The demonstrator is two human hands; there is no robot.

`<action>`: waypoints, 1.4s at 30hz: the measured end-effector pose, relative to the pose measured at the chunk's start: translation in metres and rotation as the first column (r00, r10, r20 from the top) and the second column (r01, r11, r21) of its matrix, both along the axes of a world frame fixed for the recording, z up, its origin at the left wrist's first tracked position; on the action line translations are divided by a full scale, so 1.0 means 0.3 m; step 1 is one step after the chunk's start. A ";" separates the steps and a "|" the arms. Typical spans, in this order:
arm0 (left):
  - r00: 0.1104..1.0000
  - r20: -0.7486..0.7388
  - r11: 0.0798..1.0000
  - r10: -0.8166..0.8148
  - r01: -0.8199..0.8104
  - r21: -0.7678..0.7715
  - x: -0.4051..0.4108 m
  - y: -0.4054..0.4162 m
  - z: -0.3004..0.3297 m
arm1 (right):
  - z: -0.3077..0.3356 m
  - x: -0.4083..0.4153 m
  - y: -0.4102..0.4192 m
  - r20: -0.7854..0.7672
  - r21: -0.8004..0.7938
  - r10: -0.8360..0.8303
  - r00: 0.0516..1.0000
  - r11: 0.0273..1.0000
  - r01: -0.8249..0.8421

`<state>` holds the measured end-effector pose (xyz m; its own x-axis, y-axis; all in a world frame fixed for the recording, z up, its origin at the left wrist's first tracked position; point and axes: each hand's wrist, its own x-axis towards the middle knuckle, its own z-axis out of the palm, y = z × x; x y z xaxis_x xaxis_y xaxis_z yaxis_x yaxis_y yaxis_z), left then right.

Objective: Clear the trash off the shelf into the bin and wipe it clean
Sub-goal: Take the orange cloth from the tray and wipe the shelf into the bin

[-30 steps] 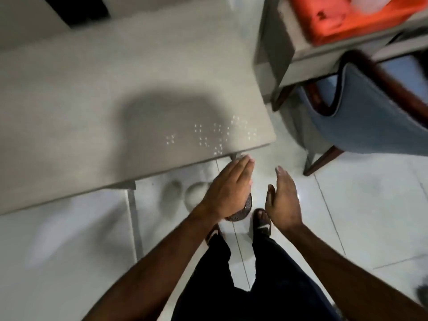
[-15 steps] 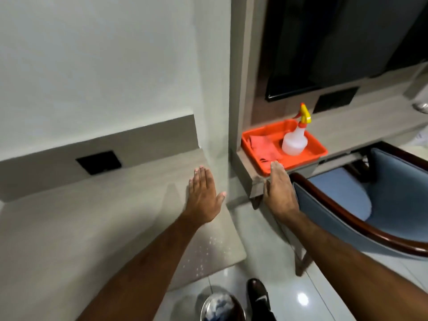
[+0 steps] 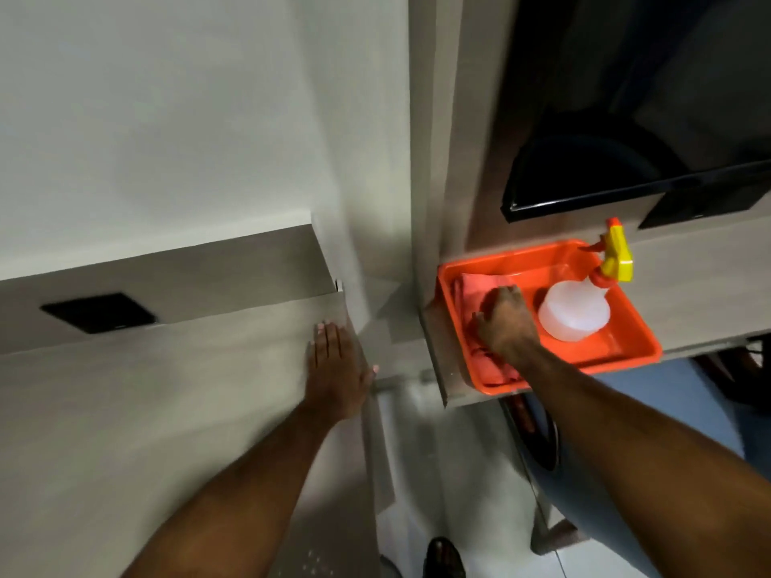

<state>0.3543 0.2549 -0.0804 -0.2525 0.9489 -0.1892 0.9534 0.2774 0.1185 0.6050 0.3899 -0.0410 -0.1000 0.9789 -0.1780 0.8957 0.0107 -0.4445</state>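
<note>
The grey wood-grain shelf [image 3: 167, 410] fills the lower left. My left hand [image 3: 338, 369] lies flat on it near its right end, fingers straight and holding nothing. A few white specks [image 3: 317, 565] dot the shelf's front edge. On the higher ledge to the right stands an orange tray [image 3: 626, 352]. It holds a folded red cloth [image 3: 475, 285] and a clear spray bottle [image 3: 573, 314] with a yellow trigger. My right hand [image 3: 507, 323] is inside the tray, fingers bent down onto the cloth; whether they grip it is hidden. The bin is not clearly in view.
A blue chair with a dark wood frame [image 3: 626, 515] stands under the tray's ledge, below my right forearm. A black screen [image 3: 626, 160] hangs above the tray. A black socket plate [image 3: 98, 312] sits in the shelf's back panel. My shoe [image 3: 444, 559] is on the white floor.
My view rose from the floor and bin to the shelf and tray. My right hand went from the tray's front rim onto the cloth. My left hand stayed flat on the shelf.
</note>
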 end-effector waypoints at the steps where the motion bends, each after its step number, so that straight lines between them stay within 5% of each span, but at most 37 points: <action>1: 1.000 -0.010 1.000 0.015 -0.015 0.011 -0.001 -0.004 -0.014 | -0.018 -0.010 0.026 0.013 -0.040 0.000 1.000 0.999 0.001; 11: 0.998 -0.051 0.999 0.041 -0.040 0.033 -0.033 -0.001 -0.088 | -0.160 -0.069 0.049 0.332 0.156 -0.008 0.943 0.987 -0.046; 18: 0.979 0.201 0.965 -0.023 -0.031 0.261 0.067 -0.103 0.022 | 0.059 -0.050 -0.133 -0.178 0.397 -0.052 0.983 0.910 0.120; 22: 0.939 0.321 0.880 -0.123 -0.046 0.473 0.248 -0.416 0.056 | 0.105 -0.069 -0.552 -0.167 0.628 0.166 0.972 0.778 -0.025; 26: 0.863 0.425 0.852 -0.272 0.010 0.524 0.448 -0.850 -0.038 | -0.049 -0.050 -1.016 -0.171 0.436 0.181 0.968 0.896 -0.090; 29: 0.900 0.273 0.798 -0.338 0.121 0.591 0.504 -1.118 -0.232 | -0.273 -0.002 -1.270 -0.359 0.107 -0.071 0.931 0.987 0.116; 33: 0.880 0.204 0.839 -0.430 0.305 0.450 0.423 -1.364 -0.492 | -0.599 0.025 -1.493 -0.391 -0.236 -0.373 0.841 0.924 0.301; 36: 0.918 0.269 0.943 -0.291 0.229 0.240 0.332 -1.506 -0.721 | -0.822 0.014 -1.592 -0.345 -0.351 -0.415 0.842 0.889 0.295; 39: 0.935 0.347 0.997 0.072 -0.056 -0.055 0.258 -1.600 -0.945 | -0.982 -0.010 -1.628 -0.262 -0.396 -0.345 0.901 0.890 0.225; 41: 0.831 0.293 0.867 0.472 -0.378 -0.324 0.230 -1.640 -1.119 | -1.099 -0.032 -1.655 -0.217 -0.401 -0.275 0.936 0.900 0.172; 42: 0.704 0.231 0.716 0.672 -0.538 -0.445 0.223 -1.641 -1.199 | -1.142 -0.046 -1.671 -0.219 -0.379 -0.239 0.946 0.914 0.143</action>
